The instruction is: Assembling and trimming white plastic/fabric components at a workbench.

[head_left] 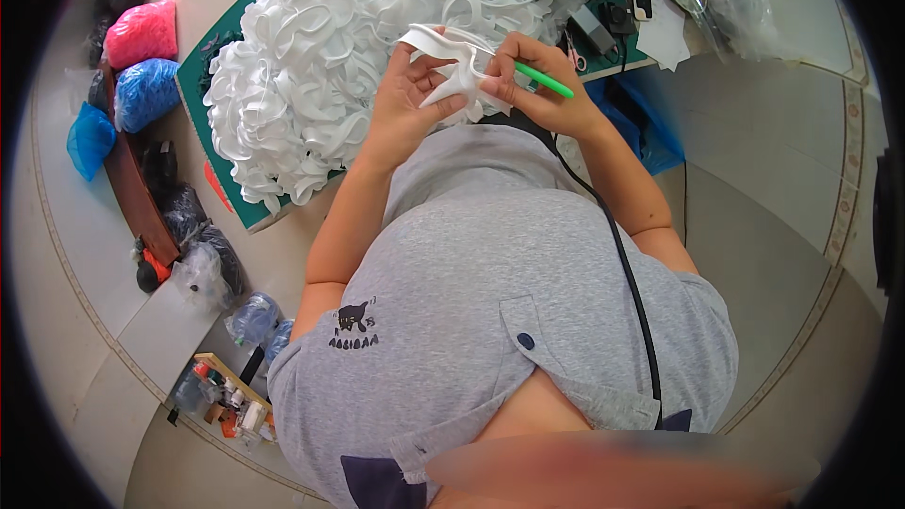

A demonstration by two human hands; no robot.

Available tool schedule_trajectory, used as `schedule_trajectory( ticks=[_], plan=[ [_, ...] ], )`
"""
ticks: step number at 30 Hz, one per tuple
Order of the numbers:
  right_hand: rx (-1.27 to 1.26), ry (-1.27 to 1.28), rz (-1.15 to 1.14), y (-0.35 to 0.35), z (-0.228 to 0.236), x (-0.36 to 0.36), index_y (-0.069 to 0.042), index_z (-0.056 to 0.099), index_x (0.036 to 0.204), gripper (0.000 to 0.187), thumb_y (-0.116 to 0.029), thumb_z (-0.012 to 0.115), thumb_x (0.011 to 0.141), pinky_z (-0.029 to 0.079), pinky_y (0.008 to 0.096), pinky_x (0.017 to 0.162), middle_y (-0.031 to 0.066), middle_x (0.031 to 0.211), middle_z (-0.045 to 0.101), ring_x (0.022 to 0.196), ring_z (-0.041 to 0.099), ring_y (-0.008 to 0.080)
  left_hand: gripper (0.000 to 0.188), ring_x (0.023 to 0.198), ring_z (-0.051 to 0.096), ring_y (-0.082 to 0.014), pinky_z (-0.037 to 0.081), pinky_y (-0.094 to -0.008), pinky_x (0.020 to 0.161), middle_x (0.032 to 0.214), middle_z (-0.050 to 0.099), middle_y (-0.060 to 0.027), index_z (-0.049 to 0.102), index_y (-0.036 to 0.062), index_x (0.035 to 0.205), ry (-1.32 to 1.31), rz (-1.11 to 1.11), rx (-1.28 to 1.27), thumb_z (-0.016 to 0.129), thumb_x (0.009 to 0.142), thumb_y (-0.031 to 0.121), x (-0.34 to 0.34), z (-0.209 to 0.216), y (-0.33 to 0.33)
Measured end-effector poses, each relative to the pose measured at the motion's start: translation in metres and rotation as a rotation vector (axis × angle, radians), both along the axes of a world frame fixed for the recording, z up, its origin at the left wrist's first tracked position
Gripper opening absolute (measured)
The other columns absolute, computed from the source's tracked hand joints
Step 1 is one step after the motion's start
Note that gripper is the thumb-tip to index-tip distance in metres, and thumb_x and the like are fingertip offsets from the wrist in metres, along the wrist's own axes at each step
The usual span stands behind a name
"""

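Observation:
Between my two hands is a soft white looped strap (465, 71), held up at the near edge of the table. My left hand (412, 99) grips its left side, thumb below and fingers curled behind. A slim tool with a bright green handle (547, 80) lies in the grasp of my right hand (535, 85); its working end is hidden by the fingers and the strap. The right thumb and fingertips also pinch the strap's right side. Just beyond both hands rises a large heap of similar white straps (302, 66).
The heap covers most of a green tabletop (255, 211). Scissors (576, 57), a grey box (592, 30) and clear plastic bags (745, 0) sit at the table's right. Pink (141, 33) and blue bags (146, 94) stand at far left. A black cable (617, 245) runs down my front.

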State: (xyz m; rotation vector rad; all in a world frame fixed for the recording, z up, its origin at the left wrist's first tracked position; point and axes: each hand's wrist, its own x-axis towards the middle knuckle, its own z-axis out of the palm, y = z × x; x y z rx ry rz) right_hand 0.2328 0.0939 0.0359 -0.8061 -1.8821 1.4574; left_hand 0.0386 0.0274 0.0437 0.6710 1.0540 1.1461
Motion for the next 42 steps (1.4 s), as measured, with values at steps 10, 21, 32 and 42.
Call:
schedule_trajectory(
  ticks=[10, 21, 32, 42],
  plan=[
    [0.223, -0.073, -0.023, 0.001, 0.0, 0.001, -0.006, 0.052, 0.08, 0.018, -0.008, 0.07, 0.082, 0.044, 0.0224, 0.064, 0.0037, 0.08, 0.061, 0.07, 0.054, 0.0091, 0.074, 0.103, 0.057, -0.0205, 0.049, -0.0333, 0.084, 0.117, 0.056, -0.0155, 0.032, 0.0078, 0.137, -0.524, 0.016, -0.243, 0.071, 0.075, -0.001, -0.001, 0.01, 0.0],
    [-0.146, 0.019, -0.592, 0.041, -0.064, 0.071, -0.001, 0.064, 0.095, 0.046, -0.033, 0.032, 0.101, 0.042, 0.0305, 0.087, 0.0082, 0.095, 0.065, 0.092, 0.058, 0.0175, 0.07, 0.087, 0.06, -0.0156, 0.048, -0.0282, 0.075, 0.105, 0.062, -0.0103, 0.035, 0.0069, 0.135, -0.246, 0.004, -0.225, 0.071, 0.076, -0.001, -0.001, -0.004, -0.009],
    [-0.024, -0.99, -0.671, 0.037, -0.246, 0.128, -0.007, 0.063, 0.11, 0.036, -0.021, 0.065, 0.076, 0.05, 0.0421, 0.08, 0.0191, 0.094, 0.066, 0.092, 0.063, 0.0351, 0.063, 0.084, 0.059, -0.0112, 0.045, -0.0241, 0.07, 0.105, 0.063, -0.0085, 0.039, 0.0046, 0.133, -0.175, 0.076, -0.168, 0.068, 0.077, -0.003, 0.014, 0.017, -0.014],
    [0.077, -0.984, -0.477, 0.029, -0.236, 0.138, -0.006, 0.059, 0.106, 0.035, -0.021, 0.068, 0.076, 0.049, 0.0459, 0.075, 0.0174, 0.096, 0.065, 0.088, 0.062, 0.0393, 0.06, 0.092, 0.057, -0.0122, 0.044, -0.0259, 0.076, 0.112, 0.061, -0.0097, 0.039, 0.0052, 0.133, -0.272, 0.062, -0.191, 0.065, 0.079, -0.001, 0.014, 0.024, -0.015]
  ],
)
